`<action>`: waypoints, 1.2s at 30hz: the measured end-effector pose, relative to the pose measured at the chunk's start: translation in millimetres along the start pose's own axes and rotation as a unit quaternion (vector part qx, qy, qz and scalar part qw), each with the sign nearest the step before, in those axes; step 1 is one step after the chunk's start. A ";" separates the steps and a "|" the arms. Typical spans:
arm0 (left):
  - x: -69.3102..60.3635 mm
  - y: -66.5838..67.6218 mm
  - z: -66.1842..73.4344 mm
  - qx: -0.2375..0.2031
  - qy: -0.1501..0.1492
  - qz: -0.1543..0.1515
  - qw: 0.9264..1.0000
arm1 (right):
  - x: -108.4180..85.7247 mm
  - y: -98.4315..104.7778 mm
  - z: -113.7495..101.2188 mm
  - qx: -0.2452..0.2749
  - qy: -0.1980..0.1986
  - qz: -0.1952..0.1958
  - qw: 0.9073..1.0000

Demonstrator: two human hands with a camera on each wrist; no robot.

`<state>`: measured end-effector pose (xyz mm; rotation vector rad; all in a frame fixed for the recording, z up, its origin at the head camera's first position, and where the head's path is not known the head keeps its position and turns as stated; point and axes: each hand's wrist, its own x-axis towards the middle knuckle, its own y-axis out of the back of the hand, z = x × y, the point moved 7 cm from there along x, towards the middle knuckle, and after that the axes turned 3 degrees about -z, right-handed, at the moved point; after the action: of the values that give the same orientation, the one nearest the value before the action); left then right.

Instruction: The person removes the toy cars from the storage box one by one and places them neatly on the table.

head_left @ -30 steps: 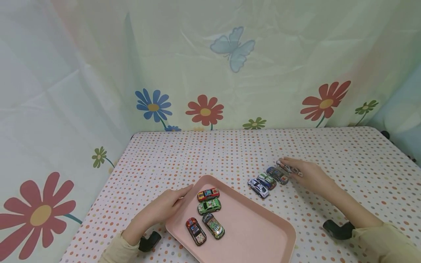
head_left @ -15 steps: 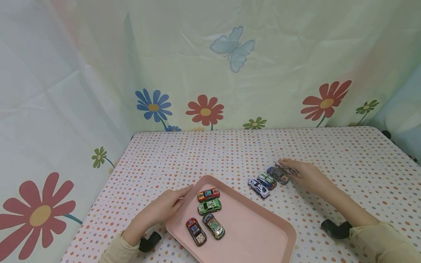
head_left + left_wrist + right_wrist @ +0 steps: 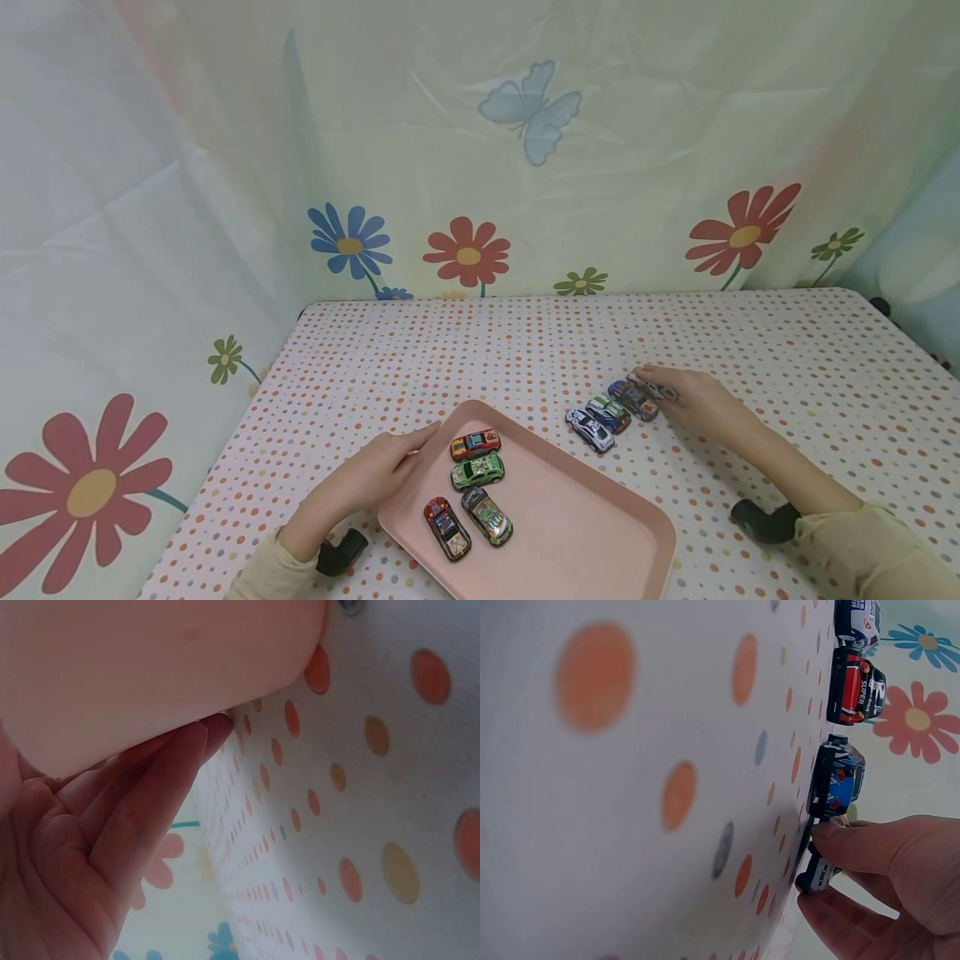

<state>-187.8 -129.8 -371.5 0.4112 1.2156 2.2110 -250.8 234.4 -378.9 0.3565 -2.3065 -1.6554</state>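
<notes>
The left hand grips the left corner of the pink tray; its fingers lie under the tray's wall in the left wrist view. Inside the tray are a red-yellow car, a green car, a dark green car and a red-black car. With thumb and fingers the right hand pinches a white toy car, partly hidden, at the upper right end of a slanted row. Beside it is a blue car, then a green-white car and a white-blue car.
A dotted cloth covers the table, and a flowered curtain hangs behind it. Black wrist devices sit at the left wrist and the right wrist. The row of cars stands just beyond the tray's upper right side.
The right hand has shifted slightly left and nearer, bringing the pinched white car closer against the blue car. The left hand, tray and other cars look unmoved.
</notes>
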 end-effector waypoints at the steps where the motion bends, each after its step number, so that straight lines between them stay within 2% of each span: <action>1: -0.1 0.2 0.2 0.001 0.000 0.000 1.000 | 0.6 -0.3 0.2 -0.001 -0.001 -0.001 1.000; 11: -0.3 0.6 0.7 0.008 -0.002 -0.001 1.000 | 2.6 -3.3 -0.2 0.001 -0.010 -0.017 1.000; 21: 0.5 -2.1 -0.9 -0.003 0.007 -0.006 1.000 | -0.3 -5.3 1.7 0.009 -0.016 -0.011 1.000; 26: 0.9 -3.0 -0.9 -0.004 0.008 -0.009 1.000 | -3.7 0.9 -2.0 -0.001 -0.017 -0.015 1.000; 30: 0.8 -2.2 -0.7 -0.004 0.006 -0.008 1.000 | -10.9 18.9 -19.3 -0.009 0.023 0.008 1.000; 36: -0.7 -0.4 -0.4 -0.001 0.005 -0.005 1.000 | -19.8 55.0 -69.3 -0.011 0.096 0.053 0.994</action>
<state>-187.4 -130.4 -372.0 0.3930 1.2171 2.2075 -209.2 197.7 -307.3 0.3643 -2.1273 -1.5242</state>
